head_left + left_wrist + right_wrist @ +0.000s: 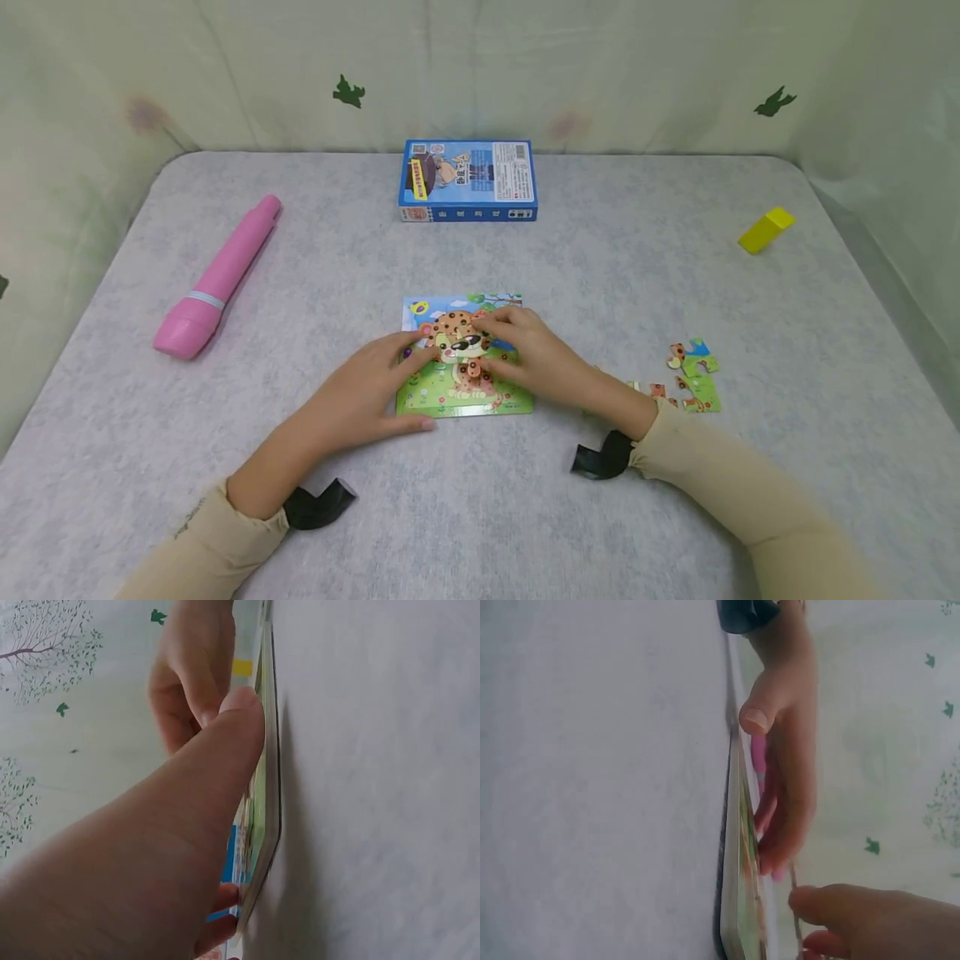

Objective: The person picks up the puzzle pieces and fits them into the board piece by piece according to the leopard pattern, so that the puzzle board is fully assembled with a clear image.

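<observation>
A jigsaw puzzle board (465,410) with a spotted leopard cub on grass lies on the table before me. My left hand (363,387) rests at its left side, fingertips over the picture and thumb along the front edge. From the right, my right hand (540,354) reaches over the board and pinches a thin puzzle piece (797,930) between thumb and fingers. In the right wrist view that piece shows edge-on, raised above the board; its printed face is hidden there. Several loose puzzle pieces (701,392) lie right of the board, some partly behind my right forearm.
A blue printed box (468,175) lies at the back of the table. On the left is a pink microphone-shaped object (225,279); a yellow block (765,231) sits at the back right. Black wrist mounts (321,505) stick out beneath both forearms. A pale curtain (600,75) surrounds the table.
</observation>
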`<action>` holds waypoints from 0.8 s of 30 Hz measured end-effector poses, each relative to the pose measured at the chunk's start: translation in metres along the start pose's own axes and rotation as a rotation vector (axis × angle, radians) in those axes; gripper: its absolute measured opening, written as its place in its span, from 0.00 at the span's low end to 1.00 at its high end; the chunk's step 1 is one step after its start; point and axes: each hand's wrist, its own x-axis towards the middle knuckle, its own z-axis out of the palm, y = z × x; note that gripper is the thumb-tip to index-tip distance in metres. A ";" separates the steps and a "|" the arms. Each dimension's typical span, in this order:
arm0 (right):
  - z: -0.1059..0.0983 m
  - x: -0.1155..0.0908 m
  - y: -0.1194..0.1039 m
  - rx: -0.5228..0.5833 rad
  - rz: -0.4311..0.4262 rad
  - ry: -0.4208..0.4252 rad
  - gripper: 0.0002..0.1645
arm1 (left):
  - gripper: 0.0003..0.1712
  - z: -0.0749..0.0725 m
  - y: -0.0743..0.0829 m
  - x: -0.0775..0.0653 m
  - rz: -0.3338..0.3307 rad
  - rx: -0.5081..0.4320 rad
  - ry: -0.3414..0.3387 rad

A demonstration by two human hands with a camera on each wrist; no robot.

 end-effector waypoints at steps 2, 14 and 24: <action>0.005 0.003 0.001 -0.031 0.001 -0.024 0.29 | 0.47 0.001 0.002 0.001 0.003 0.007 0.000; 0.012 0.011 0.002 -0.156 -0.033 -0.082 0.28 | 0.38 0.006 0.005 0.001 0.053 0.022 0.051; 0.006 0.011 0.001 -0.123 -0.003 -0.187 0.31 | 0.36 0.007 0.006 0.001 0.036 0.000 0.055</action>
